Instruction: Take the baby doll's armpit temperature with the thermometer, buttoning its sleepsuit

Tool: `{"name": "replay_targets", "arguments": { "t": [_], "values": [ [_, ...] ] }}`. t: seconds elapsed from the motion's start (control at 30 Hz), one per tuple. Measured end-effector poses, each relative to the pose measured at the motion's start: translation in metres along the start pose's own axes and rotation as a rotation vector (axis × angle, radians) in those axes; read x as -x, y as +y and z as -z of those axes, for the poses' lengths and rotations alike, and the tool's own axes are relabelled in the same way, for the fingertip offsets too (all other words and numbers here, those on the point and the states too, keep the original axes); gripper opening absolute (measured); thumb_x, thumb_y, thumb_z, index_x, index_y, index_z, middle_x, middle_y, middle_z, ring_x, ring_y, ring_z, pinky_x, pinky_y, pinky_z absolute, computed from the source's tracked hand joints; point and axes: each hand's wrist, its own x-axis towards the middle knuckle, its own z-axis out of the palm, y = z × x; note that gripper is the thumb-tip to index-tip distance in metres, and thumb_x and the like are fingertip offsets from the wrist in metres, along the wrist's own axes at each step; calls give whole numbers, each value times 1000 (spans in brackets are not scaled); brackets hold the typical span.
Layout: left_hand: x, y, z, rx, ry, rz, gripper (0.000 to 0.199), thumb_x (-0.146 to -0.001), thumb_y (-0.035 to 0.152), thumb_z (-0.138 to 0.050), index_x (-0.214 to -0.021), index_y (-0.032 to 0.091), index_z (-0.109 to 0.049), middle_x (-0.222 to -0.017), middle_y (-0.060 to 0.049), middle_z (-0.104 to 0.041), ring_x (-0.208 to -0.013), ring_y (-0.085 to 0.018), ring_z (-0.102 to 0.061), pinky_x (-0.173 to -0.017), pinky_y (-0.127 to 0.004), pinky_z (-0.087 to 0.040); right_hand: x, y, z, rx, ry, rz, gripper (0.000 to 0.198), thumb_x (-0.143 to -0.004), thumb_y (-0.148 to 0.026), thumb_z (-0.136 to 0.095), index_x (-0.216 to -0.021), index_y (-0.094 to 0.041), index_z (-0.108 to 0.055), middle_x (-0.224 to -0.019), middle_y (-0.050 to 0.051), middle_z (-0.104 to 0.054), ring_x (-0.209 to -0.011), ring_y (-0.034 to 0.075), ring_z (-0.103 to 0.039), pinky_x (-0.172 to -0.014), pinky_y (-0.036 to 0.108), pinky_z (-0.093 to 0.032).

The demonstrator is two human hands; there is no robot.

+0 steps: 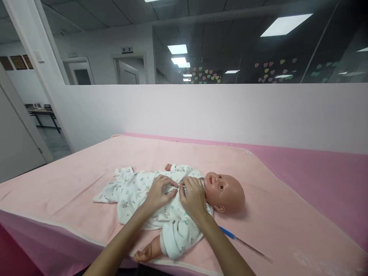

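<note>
A baby doll (227,193) lies on its back, its head to the right. It wears a white baby outfit (132,195) with small printed figures; the legs of the outfit spread flat to the left. Over the doll's chest, my left hand (161,191) pinches the front of the outfit between thumb and fingers. Right beside it, my right hand (192,195) grips the same front edge near the collar, fingers curled. The fingertips of both hands almost meet. Whatever fastening lies between them is too small to make out.
A pink blanket (86,168) covers the table, over a darker pink cloth (330,172). A thin rod with a blue handle (227,232) lies by my right forearm. Behind stands a white wall (201,111) with a window above; a doorway opens at the left.
</note>
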Motion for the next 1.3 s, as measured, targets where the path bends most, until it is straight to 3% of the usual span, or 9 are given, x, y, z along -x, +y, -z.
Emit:
{"name": "replay_targets", "arguments": {
  "t": [0.2,0.33,0.5,0.63,0.73,0.87,1.07,1.3],
  "values": [
    [13,8,-1,-93,64,-37,16,-73,21,-50,-86,22,-59,-91,0,-60,-92,-18,-49,-86,-33,-36,0,1,-1,63,-16,-19,9,-77,-12,-45,-71,-18,-49,-71,2,-52,-72,16,-45,-70,30,-31],
    [33,10,1,-179,215,19,24,-74,18,-45,-96,21,-55,-96,-3,-59,-94,-20,-49,-86,-36,-36,0,-3,2,73,2,-7,10,-79,-12,-43,-74,-17,-50,-73,4,-53,-74,17,-45,-72,32,-33],
    [48,1,4,-235,380,188,24,-75,22,-48,-98,21,-56,-86,-2,-60,-85,-20,-53,-81,-37,-40,-2,-15,4,22,0,193,14,-80,-12,-43,-87,-17,-53,-89,6,-56,-83,19,-47,-80,34,-36],
    [50,-3,5,-90,539,156,24,-77,19,-45,-98,20,-56,-92,-3,-61,-86,-16,-56,-77,-31,-44,-2,-25,-3,52,-64,353,9,-82,-18,-46,-84,-18,-55,-103,7,-56,-93,20,-47,-87,37,-35],
    [51,-3,6,-81,619,123,20,-78,16,-43,-89,20,-59,-87,-1,-62,-86,-15,-56,-77,-29,-44,1,-28,-10,88,-86,336,12,-82,-25,-48,-88,-17,-55,-114,11,-53,-104,23,-45,-91,41,-34],
    [52,-4,7,-137,579,165,23,-77,14,-41,-83,21,-62,-82,-1,-62,-83,-16,-54,-76,-31,-41,3,-27,-13,60,-96,300,12,-81,-22,-48,-89,-16,-54,-113,12,-53,-106,24,-44,-91,43,-34],
    [50,-3,8,-182,460,230,26,-75,16,-38,-81,21,-63,-78,0,-63,-81,-18,-52,-79,-35,-35,1,-26,-4,-118,-123,265,3,-81,-17,-46,-79,-18,-49,-85,4,-57,-84,17,-48,-87,36,-36],
    [47,3,14,-260,313,148,22,-75,21,-41,-85,22,-61,-78,0,-61,-80,-19,-48,-76,-35,-33,1,-26,-10,-94,-123,193,10,-83,-19,-44,-73,-19,-46,-71,2,-52,-74,16,-47,-80,34,-37]
  ]
}}
